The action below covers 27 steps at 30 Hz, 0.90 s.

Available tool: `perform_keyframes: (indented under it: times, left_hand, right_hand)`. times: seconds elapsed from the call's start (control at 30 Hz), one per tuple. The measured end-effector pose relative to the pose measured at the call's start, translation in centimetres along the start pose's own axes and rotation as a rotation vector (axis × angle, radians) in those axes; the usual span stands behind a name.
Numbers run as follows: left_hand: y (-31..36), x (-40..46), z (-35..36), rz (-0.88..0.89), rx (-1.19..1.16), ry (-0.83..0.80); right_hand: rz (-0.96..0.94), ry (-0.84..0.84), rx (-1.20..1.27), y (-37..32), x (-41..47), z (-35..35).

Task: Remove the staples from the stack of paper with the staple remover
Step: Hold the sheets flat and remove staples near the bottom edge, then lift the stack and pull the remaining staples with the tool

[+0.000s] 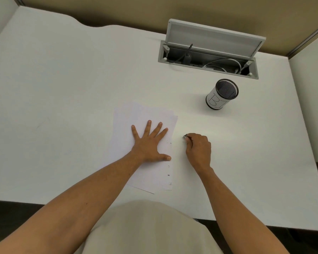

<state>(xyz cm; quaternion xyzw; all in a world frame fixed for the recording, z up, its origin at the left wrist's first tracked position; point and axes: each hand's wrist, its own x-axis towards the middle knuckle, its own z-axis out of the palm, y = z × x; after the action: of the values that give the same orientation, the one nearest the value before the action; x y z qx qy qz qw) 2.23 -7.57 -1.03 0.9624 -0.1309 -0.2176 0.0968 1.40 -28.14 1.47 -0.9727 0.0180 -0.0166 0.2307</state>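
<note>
A stack of white paper (128, 116) lies on the white desk (62, 88) in front of me, its sheets slightly fanned. My left hand (150, 143) rests flat on the stack, fingers spread, thumb near the right edge. Small dark marks that may be staples (169, 174) dot that right edge. My right hand (198, 149) sits on the desk just right of the stack, fingers curled around a small metal staple remover (185, 136), whose tip pokes out toward the paper. Most of the tool is hidden inside the fist.
A black mesh pen cup (221, 94) with a white label stands at the back right. Behind it an open cable hatch (207, 57) with its lid up shows wires. Partition walls close the desk at the back and right.
</note>
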Motion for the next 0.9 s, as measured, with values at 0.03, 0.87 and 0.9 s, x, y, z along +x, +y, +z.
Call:
perform_keyframes:
  times: [0.03,0.87,0.9]
  left_hand:
    - [0.0,0.0,0.0,-0.001,0.0,0.004]
    - [-0.5,0.5,0.7,-0.036,-0.104,0.054]
    - [-0.5,0.5,0.7,-0.036,-0.11,0.055]
  right_hand:
    - [-0.005,0.011,-0.017,-0.1,-0.1,-0.1]
    - [0.727,-0.318,0.696,-6.8,-2.1,-0.1]
    - [0.732,-0.329,0.722,-6.8,-2.1,0.0]
